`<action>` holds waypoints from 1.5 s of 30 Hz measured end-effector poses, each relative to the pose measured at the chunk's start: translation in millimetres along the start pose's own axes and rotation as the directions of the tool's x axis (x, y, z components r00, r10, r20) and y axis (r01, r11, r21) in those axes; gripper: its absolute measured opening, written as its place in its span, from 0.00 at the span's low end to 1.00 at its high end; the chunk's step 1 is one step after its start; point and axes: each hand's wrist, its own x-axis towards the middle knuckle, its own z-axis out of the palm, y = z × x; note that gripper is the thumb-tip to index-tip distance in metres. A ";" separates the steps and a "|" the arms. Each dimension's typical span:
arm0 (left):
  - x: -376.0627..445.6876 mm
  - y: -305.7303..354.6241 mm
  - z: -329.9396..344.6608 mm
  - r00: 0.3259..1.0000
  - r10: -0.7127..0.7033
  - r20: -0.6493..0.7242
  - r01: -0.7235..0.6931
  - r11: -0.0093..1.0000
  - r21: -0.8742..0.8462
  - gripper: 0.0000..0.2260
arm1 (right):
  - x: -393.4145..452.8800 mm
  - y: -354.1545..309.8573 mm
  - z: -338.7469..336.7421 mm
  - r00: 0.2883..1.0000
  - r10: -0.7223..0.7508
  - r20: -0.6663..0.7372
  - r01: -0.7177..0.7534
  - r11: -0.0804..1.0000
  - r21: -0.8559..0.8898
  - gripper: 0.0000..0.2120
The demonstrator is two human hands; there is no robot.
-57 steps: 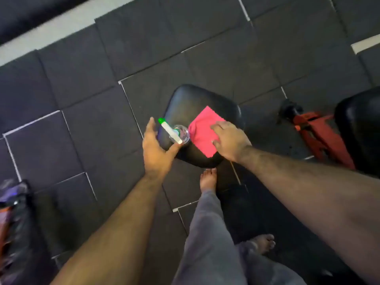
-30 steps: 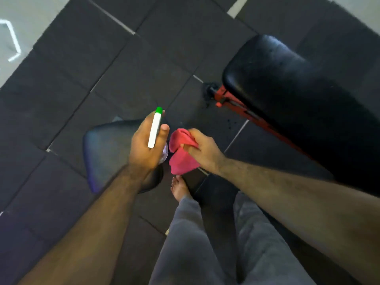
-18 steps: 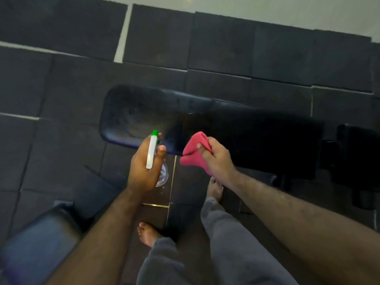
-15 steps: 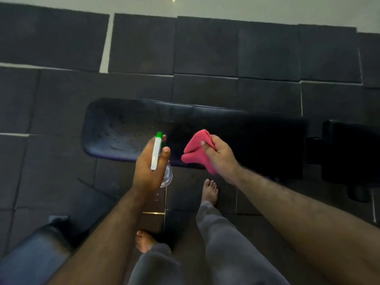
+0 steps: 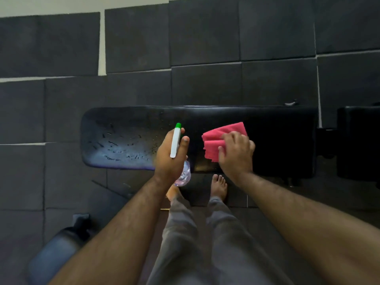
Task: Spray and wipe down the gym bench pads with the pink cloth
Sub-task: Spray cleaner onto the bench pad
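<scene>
Left hand: left hand (image 5: pixel 169 156) wrapped round the spray bottle (image 5: pixel 176 140), fingers closed on it, thumb up by the white trigger head, green nozzle tip aimed away over the pad. Clear bottle body pokes out under the palm. Hand sits over the near edge of the bench.

Right hand: right hand (image 5: pixel 236 153) palm down, fingers mostly spread and flat, pressing the pink cloth (image 5: pixel 221 138) onto the pad. Cloth is folded and bunched, sticking out left and far of the fingers. Looks like contact with the pad, mid-length of the bench, nearer the near edge.

Bench pad: long black bench pad (image 5: pixel 131 138) runs left to right across the view. Left end shows droplets and wet streaks, shiny. Right part too dark to tell wet or dry.

Other pads: second black pad (image 5: pixel 357 140) past the right end; another dark pad (image 5: pixel 53 251) at bottom left, blurry, state unclear.

Floor: dark rubber floor tiles (image 5: pixel 205 38), bare feet just beside the near edge of the bench.

Progress: spray on the left end looks done, judged from the droplets. Wipe on this pad only starting, since droplets are unwiped. Left: wipe the long pad end to end; right pad probably not done, can't confirm.
</scene>
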 end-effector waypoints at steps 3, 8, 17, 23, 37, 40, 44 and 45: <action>-3.8 -3.3 -20.7 0.996 -0.025 -0.083 0.028 0.999 0.034 0.14 | -11.2 -43.2 19.3 0.963 -0.257 0.087 0.256 0.967 0.021 0.20; -15.7 -41.0 -86.4 0.932 -0.185 -0.313 0.219 0.973 0.078 0.09 | -2.0 -128.2 62.3 0.817 -0.406 0.410 0.467 0.883 -0.056 0.37; -13.1 -136.1 -217.1 0.786 -0.431 -0.443 0.552 0.813 0.188 0.20 | 14.0 -253.2 144.1 0.652 -0.440 0.617 0.629 0.769 -0.115 0.43; -1.8 -167.4 -235.1 0.763 -0.551 -0.337 0.635 0.738 0.230 0.17 | 9.7 -258.1 161.3 0.645 -0.300 0.703 0.643 0.710 -0.287 0.60; 13.4 -170.7 -249.2 0.794 -0.539 -0.281 0.607 0.692 0.391 0.15 | 10.4 -255.3 169.7 0.640 -0.277 0.716 0.648 0.697 -0.309 0.55; 20.8 -166.0 -260.0 0.791 -0.543 -0.280 0.609 0.741 0.284 0.13 | 10.1 -255.2 169.9 0.638 -0.282 0.716 0.647 0.700 -0.301 0.56; 52.4 -161.9 -276.5 0.789 -0.532 -0.307 0.599 0.776 0.197 0.13 | 9.4 -254.9 169.4 0.640 -0.288 0.712 0.646 0.704 -0.295 0.56; 62.7 -160.6 -279.4 0.792 -0.530 -0.304 0.597 0.776 0.204 0.13 | 9.2 -254.9 169.2 0.640 -0.290 0.711 0.647 0.702 -0.297 0.56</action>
